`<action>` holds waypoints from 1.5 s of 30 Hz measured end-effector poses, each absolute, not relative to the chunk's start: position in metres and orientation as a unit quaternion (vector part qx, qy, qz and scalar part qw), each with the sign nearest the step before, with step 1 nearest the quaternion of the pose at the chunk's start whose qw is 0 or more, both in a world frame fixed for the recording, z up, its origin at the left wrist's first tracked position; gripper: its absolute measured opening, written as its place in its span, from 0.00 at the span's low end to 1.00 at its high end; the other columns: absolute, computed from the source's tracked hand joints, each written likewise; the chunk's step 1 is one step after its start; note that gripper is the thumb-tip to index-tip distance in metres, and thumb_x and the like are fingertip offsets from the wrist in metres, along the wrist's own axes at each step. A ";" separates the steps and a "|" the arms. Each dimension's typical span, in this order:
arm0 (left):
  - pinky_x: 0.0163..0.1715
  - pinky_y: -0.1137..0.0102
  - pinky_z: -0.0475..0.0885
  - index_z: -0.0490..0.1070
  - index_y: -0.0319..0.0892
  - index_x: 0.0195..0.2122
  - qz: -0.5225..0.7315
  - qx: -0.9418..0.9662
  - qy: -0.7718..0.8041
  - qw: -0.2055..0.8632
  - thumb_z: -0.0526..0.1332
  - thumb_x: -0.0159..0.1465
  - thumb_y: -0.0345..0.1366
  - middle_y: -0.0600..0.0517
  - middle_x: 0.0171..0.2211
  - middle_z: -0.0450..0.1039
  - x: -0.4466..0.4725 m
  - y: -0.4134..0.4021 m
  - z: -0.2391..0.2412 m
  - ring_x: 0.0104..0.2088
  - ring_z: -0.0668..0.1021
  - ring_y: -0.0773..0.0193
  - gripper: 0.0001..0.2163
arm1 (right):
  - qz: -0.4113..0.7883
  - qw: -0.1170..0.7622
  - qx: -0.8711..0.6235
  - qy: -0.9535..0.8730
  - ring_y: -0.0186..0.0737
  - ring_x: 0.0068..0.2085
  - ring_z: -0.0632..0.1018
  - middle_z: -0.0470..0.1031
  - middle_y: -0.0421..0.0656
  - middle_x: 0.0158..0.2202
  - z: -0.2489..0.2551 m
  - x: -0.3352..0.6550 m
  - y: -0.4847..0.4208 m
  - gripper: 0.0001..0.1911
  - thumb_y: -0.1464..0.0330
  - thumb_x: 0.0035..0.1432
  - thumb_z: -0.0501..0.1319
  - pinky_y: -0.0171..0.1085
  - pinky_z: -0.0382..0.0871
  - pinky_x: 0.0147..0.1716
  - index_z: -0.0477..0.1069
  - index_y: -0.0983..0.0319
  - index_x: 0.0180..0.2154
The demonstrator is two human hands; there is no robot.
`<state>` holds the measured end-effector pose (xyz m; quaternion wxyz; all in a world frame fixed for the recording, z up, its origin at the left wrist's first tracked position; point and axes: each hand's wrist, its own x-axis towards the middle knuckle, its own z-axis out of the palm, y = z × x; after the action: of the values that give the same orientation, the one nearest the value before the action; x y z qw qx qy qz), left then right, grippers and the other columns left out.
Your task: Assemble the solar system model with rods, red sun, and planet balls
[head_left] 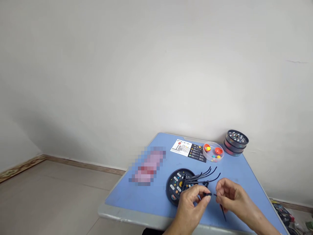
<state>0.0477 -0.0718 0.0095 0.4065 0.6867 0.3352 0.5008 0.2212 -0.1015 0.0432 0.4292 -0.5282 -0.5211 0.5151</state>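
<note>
In the head view, a plain pale wall (156,71) stands behind a blue-topped table (146,202); tiled floor (73,192) lies to the left. On the round black base (175,186), white labels are too small to read. Curved black rods (197,178) fan out from its right side. Beyond the base are a leaflet (181,148) with illegible print, a clear tray (209,159) and stacked containers (234,145). In front of the base's right side, the left hand (192,202) pinches a small black piece (207,194); farther right, the right hand (231,197) pinches a thin black rod (223,213).
</note>
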 end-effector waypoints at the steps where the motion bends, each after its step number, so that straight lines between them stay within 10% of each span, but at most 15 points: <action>1: 0.24 0.77 0.70 0.77 0.40 0.30 0.502 0.684 0.335 0.410 0.61 0.55 0.26 0.51 0.26 0.78 0.047 -0.072 0.010 0.25 0.76 0.66 0.06 | 0.533 0.437 -0.516 -0.508 0.30 0.20 0.68 0.66 0.31 0.20 0.045 0.216 -0.102 0.11 0.66 0.46 0.67 0.30 0.64 0.20 0.65 0.59 0.29; 11: 0.23 0.77 0.70 0.77 0.41 0.31 0.524 0.665 0.337 0.411 0.61 0.57 0.29 0.52 0.24 0.76 0.036 -0.071 0.012 0.24 0.75 0.66 0.05 | 0.626 0.498 -0.453 -0.395 0.33 0.24 0.73 0.74 0.39 0.26 0.041 0.212 -0.111 0.16 0.59 0.46 0.72 0.34 0.69 0.29 0.79 0.62 0.35; 45: 0.23 0.76 0.70 0.76 0.40 0.32 0.484 0.640 0.300 0.516 0.61 0.58 0.31 0.53 0.25 0.72 0.033 -0.074 0.018 0.22 0.71 0.69 0.04 | 0.447 0.641 -0.494 -0.382 0.40 0.32 0.78 0.74 0.40 0.28 0.014 0.184 -0.120 0.13 0.58 0.46 0.73 0.36 0.75 0.34 0.75 0.60 0.27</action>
<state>0.0334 -0.0740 0.0179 0.5163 0.6397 0.3002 0.4838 0.1843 -0.1204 0.0144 0.6408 -0.4941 -0.3818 0.4466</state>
